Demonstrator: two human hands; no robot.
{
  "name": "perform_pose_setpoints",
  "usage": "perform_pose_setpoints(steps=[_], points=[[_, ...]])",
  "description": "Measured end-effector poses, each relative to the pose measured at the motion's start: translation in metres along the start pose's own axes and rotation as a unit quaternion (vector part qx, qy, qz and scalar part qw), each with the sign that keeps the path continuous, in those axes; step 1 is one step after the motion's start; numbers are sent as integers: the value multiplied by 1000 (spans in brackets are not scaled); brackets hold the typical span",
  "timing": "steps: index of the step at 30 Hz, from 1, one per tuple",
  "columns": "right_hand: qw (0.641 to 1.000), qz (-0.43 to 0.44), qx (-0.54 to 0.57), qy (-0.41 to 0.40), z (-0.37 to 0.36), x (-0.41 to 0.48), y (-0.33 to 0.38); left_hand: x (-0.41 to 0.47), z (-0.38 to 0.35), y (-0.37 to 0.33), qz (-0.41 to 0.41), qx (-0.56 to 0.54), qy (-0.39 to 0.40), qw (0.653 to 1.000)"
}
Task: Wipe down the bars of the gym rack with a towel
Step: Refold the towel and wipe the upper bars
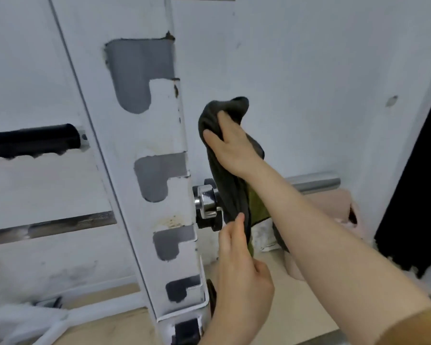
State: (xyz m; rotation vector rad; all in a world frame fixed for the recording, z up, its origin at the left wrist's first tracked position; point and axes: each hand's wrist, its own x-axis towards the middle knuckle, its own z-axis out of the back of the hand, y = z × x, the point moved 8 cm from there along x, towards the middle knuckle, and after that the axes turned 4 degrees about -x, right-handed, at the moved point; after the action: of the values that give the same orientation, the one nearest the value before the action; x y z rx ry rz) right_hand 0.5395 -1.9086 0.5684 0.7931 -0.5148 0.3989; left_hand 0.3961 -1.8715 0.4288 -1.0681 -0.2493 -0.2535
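Note:
A white gym rack upright [157,135] with several hook-shaped cut-outs runs down the middle of the view. A chrome barbell collar [207,200] sticks out of its right side, and the barbell shaft [50,226] runs off to the left behind it. A dark grey-green towel [224,192] hangs just right of the upright. My right hand [230,143] grips the towel's top bunch. My left hand [239,267] pinches the towel's lower part beside the collar. The towel and my right forearm hide part of the barbell sleeve [314,183].
A black foam handle [33,141] juts out at the left behind the rack. A white wall is close behind. A dark curtain [418,190] hangs at the far right. Pale bags lie on the wooden floor [115,329] near the wall.

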Motion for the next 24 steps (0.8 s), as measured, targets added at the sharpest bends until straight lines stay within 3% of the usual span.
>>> perform_pose_setpoints(steps=[3, 4, 9, 12, 15, 17, 20, 22, 24], points=[[960, -65, -189, 197, -65, -16, -54, 16, -16, 20, 73, -7, 16, 997], [945, -62, -237, 216, -77, -25, -64, 20, -18, 27, 91, -14, 10, 996], [952, 13, -279, 129, -81, -25, -68, 33, -19, 41, 145, -29, -45, 988], [943, 64, -309, 101, -57, -35, -79, 41, -20, 37, 136, -46, -78, 987], [938, -12, -344, 34, -3, -40, -125, 48, -24, 37, 135, -59, -77, 986], [950, -100, -295, -5, 20, -37, -145, 48, -24, 37, 144, -72, -77, 984], [974, -184, -108, -73, 19, -27, -136, 39, -18, 35, 132, -73, -97, 984], [983, -133, 37, -119, 9, -24, -97, 34, -10, 34, 120, -91, -127, 980], [991, -37, 113, -57, -27, -28, -46, 31, 3, 40, 122, -116, -186, 968]])
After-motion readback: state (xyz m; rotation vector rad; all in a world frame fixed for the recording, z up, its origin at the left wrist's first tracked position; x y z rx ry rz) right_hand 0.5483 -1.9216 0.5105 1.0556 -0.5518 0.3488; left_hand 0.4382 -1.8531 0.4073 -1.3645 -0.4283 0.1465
